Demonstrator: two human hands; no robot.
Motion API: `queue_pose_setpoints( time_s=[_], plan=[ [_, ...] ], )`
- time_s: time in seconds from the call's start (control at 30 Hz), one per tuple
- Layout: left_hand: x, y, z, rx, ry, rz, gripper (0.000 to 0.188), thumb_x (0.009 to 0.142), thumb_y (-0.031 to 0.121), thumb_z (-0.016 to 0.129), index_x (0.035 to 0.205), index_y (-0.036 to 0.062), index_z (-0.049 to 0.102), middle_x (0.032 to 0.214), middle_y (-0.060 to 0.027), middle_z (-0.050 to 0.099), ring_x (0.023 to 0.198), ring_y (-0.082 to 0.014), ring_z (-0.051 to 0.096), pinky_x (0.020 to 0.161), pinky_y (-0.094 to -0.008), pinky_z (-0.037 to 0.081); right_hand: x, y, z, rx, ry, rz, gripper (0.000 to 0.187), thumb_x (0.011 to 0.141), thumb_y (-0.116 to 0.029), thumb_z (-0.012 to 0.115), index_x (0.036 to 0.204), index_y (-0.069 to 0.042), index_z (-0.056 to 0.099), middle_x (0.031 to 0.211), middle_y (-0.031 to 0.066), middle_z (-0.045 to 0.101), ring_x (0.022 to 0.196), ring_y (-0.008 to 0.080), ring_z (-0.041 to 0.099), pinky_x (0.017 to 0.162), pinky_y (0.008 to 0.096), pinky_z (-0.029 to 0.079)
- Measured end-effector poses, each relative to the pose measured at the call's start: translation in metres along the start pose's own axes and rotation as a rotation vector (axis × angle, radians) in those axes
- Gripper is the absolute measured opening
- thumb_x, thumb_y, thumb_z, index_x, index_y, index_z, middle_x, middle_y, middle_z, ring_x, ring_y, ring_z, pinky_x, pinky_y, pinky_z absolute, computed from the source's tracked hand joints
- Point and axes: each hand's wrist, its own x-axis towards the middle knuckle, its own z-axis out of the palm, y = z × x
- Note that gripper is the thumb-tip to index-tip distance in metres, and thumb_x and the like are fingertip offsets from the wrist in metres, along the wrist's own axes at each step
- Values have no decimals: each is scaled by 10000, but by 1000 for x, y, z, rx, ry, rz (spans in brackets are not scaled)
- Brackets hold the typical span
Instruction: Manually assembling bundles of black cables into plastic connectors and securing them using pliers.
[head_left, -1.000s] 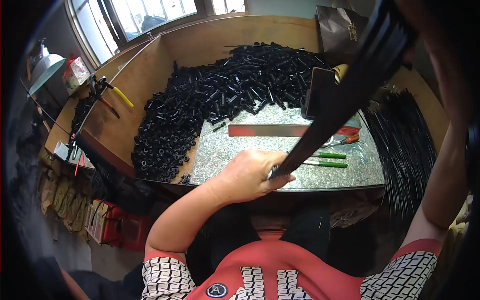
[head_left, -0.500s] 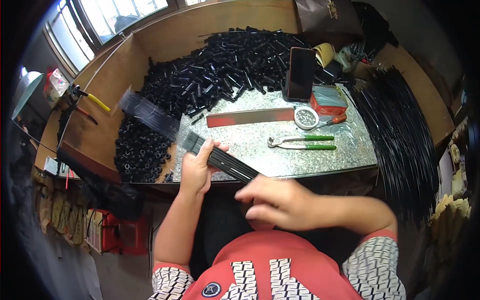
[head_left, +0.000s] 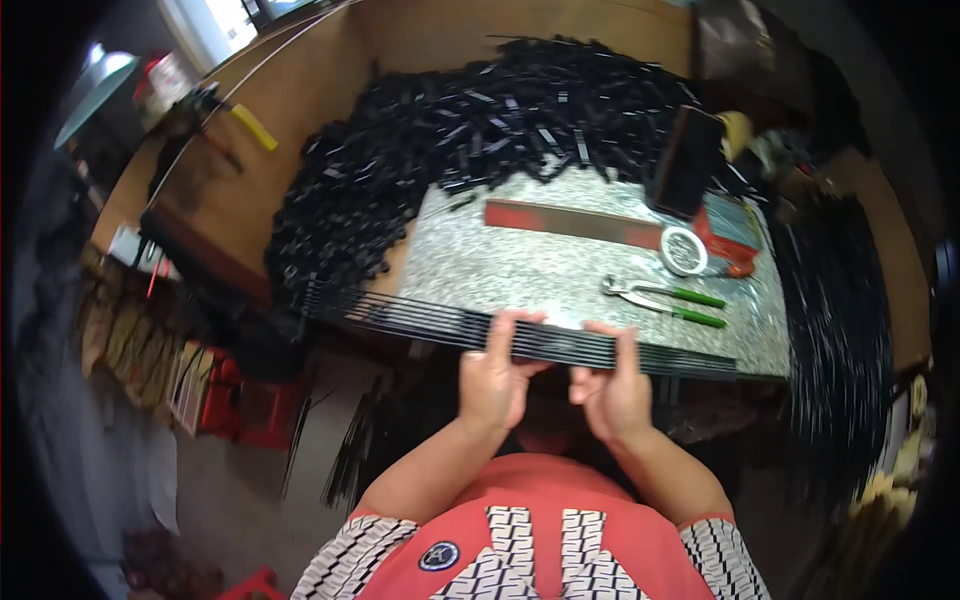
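A flat row of thin black rods (head_left: 420,318) lies across both my hands, along the near edge of the granite-patterned board (head_left: 500,270). My left hand (head_left: 490,388) grips it near the middle, thumb on top and fingers underneath. A short way to the right, my right hand (head_left: 612,392) holds the same row in a like grip. The rods run side by side, sloping slightly down to the right. Their left ends, blurred, reach past the board. Beyond my right hand, green-handled pincers (head_left: 665,300) rest on the board.
Black tubular parts (head_left: 470,120) are heaped behind the board. On it sit a flat bar (head_left: 570,222), a white dish (head_left: 664,250) of small metal bits, an upright phone (head_left: 688,160) and a red box (head_left: 728,240). More long black rods (head_left: 840,350) hang over the right edge.
The rods have swung from a steep slant to nearly level and spread into a flat row. My right hand has moved up onto them. The whole view has turned, shifting the table rightward.
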Motion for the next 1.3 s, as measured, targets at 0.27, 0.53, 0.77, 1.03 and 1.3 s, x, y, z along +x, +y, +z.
queue_pose_setpoints(
  time_s=[0.27, 0.53, 0.77, 1.03, 1.3],
  plan=[
    [-33, 14, 9, 509, -677, -527, 326, 963, 218, 528, 1199, -5, 561, 1040, -125, 671, 960, -159, 644, 802, -275, 513, 2, -122, -5, -593, -134, -354, 458, 1013, -376, 335, 934, 8, 572, 821, 102, 543, 412, 100, 475, 290, 201, 367],
    [-50, 32, 16, 727, -796, -381, 249, 938, 96, 545, 1148, -33, 583, 989, -130, 687, 912, -135, 653, 804, -260, 525, 0, -130, 27, -1338, -521, 4, 202, 925, -163, 513, 900, 8, 617, 818, 57, 550, 548, 103, 552, 436, 233, 440],
    [-52, 85, 36, 730, -655, -32, 186, 926, 27, 528, 1069, -54, 616, 828, -132, 695, 670, -112, 656, 605, -202, 525, 11, -84, 15, -1312, -802, -117, 276, 921, -230, 569, 841, 26, 636, 690, 159, 604, 649, 245, 589, 617, 353, 471],
    [-46, 116, 57, 795, -593, 372, 210, 922, 108, 579, 1062, -43, 623, 844, -120, 685, 713, -100, 631, 612, -190, 488, 10, -82, 25, -1376, -895, -18, 346, 932, -282, 552, 790, 29, 607, 665, 165, 570, 602, 249, 532, 606, 368, 454],
    [-36, 98, 85, 743, -775, 475, 511, 877, -7, 586, 1344, 0, 377, 1340, -148, 465, 1230, -221, 482, 979, -324, 411, 2, -62, 14, -1239, -979, -56, 319, 945, -304, 526, 862, -6, 606, 755, 105, 618, 685, 204, 606, 642, 341, 492]
  ],
)
